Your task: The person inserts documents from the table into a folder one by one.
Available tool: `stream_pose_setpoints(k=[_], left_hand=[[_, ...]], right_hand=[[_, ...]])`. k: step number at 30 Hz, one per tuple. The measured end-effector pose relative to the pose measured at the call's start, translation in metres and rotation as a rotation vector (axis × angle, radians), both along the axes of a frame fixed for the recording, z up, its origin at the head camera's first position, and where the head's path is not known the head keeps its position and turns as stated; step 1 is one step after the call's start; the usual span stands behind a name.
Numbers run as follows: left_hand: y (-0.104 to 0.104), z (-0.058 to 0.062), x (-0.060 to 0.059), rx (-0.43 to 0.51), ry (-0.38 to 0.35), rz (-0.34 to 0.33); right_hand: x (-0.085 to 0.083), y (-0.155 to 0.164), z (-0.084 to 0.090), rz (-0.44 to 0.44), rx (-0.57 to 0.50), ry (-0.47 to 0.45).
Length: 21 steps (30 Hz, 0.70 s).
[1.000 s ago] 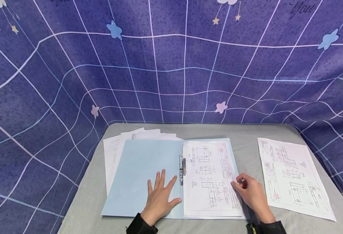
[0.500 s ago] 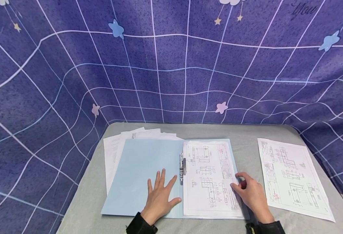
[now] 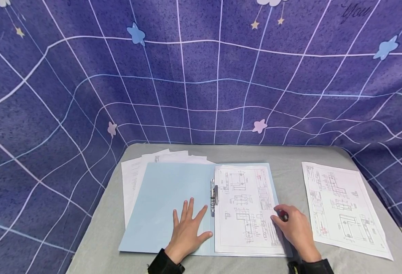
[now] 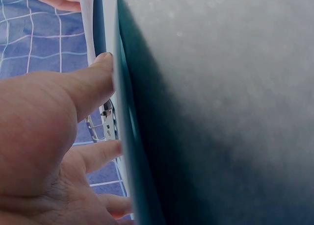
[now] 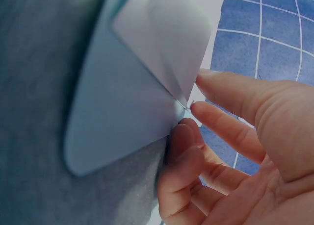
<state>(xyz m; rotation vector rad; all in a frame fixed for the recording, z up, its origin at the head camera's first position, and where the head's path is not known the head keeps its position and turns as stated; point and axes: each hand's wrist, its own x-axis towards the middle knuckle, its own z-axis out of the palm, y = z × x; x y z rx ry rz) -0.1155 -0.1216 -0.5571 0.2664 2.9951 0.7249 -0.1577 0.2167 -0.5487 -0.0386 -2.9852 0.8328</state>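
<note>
A light blue folder [image 3: 173,205] lies spread on the table, with a metal clip [image 3: 214,198] along its spine. Technical drawing sheets [image 3: 245,213] fill its right side. My left hand [image 3: 186,234] rests flat on the bare left cover, fingers spread; the left wrist view shows its thumb [image 4: 95,85] against the folder near the clip. At the lower right edge of the sheets, my right hand [image 3: 295,226] has curled fingers, thumb and index finger pinching at the paper's edge. In the right wrist view, a bent sheet [image 5: 162,38] stands off the blue cover [image 5: 117,117] beside the fingertips.
Another drawing sheet [image 3: 345,209] lies apart on the right of the grey table [image 3: 286,156]. Loose printed papers [image 3: 130,182] stick out from under the folder at the back left. A purple-blue grid-patterned curtain [image 3: 201,91] surrounds the table's back and sides.
The right thumb and index finger shift slightly at the sheet's edge, the index finger moving a little back. The left hand, folder and other papers stay put.
</note>
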Motion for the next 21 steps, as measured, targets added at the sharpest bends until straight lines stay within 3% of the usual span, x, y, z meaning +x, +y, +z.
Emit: stream_pose_setpoints(k=[21], left_hand=[[-0.0016,-0.0018,0.0002,0.001,0.006,-0.008]], right_hand=[[0.0001,-0.0006,0.0006,0.001,-0.001,-0.011]])
